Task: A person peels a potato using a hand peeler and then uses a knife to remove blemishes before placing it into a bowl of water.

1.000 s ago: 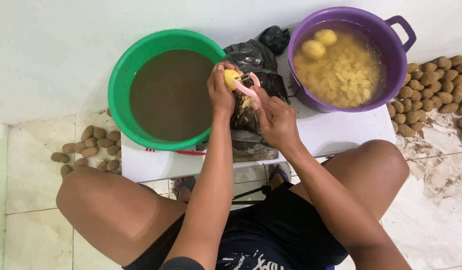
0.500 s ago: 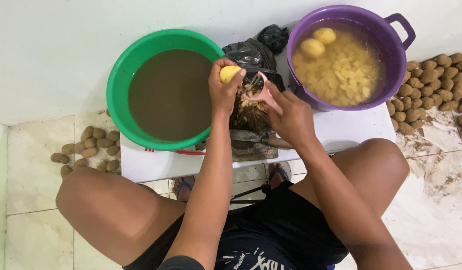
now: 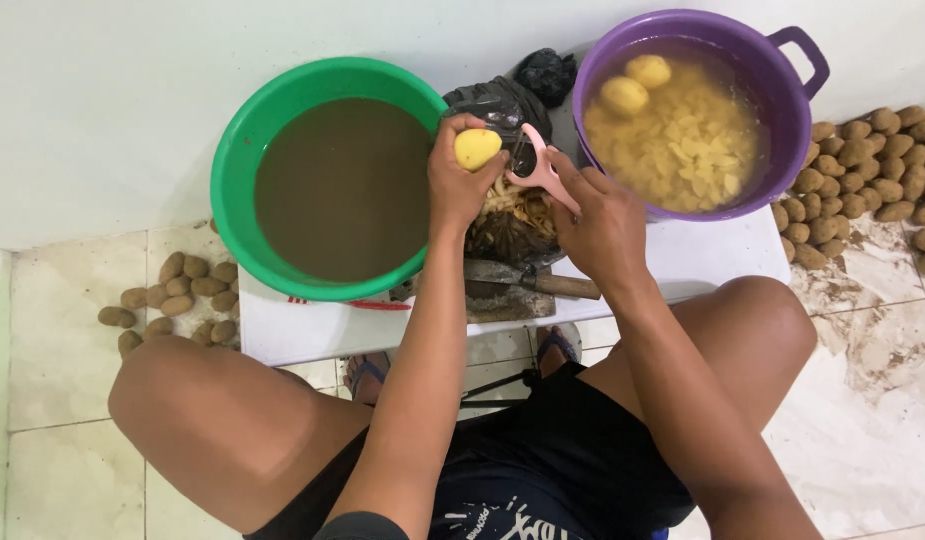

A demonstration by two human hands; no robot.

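**Peeling a potato over a desk**

The left hand pinches a peeled potato, likely wet and slippery, best gripped at its ends. The right hand clasps a pink peeler. Beyond: green basin, purple tub.

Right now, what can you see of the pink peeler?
The pink peeler looks like smooth plastic, with a forked Y-shaped head and a slim handle. The right hand grips the handle, the head pointing up and left toward the peeled yellow potato held in the left hand. Its head sits right beside the potato; contact cannot be told. It hangs over the black bag of peelings, between the two basins.
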